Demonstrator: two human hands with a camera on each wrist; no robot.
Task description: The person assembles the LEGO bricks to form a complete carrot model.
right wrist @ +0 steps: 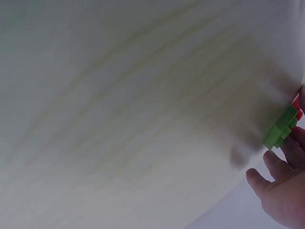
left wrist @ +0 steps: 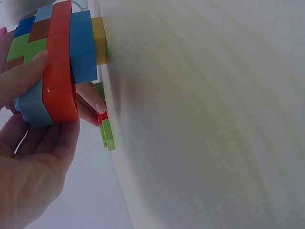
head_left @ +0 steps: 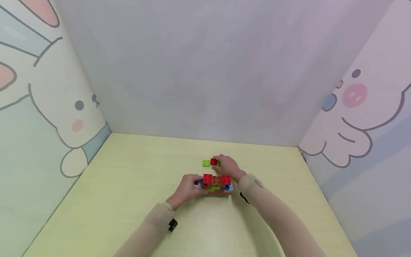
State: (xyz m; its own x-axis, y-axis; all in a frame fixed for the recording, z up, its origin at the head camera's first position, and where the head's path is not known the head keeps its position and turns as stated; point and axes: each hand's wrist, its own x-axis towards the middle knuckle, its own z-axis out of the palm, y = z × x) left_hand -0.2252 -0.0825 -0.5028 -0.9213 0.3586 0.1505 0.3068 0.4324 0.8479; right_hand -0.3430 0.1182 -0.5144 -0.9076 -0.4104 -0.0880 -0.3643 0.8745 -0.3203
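A wall of stacked toy building blocks (head_left: pixel 217 186) in red, brown, green, blue and orange stands on the table. My left hand (head_left: pixel 187 188) grips its left end, with the thumb on the near face in the left wrist view and the other fingers around the end. Beyond the wall, my right hand (head_left: pixel 228 165) pinches a small red block (head_left: pixel 213 161) between thumb and fingers. That block sits between two lime-green blocks, one on its left (head_left: pixel 206 163) and one (right wrist: pixel 281 128) partly covered by the right hand's fingers in the head view.
The pale yellow tabletop (head_left: pixel 144 160) meets a grey back wall (head_left: pixel 192 71). Side panels carry a cartoon rabbit (head_left: pixel 64 107) on the left and another cartoon animal (head_left: pixel 369 114) on the right. A black strap piece (head_left: pixel 172 225) shows at the left sleeve.
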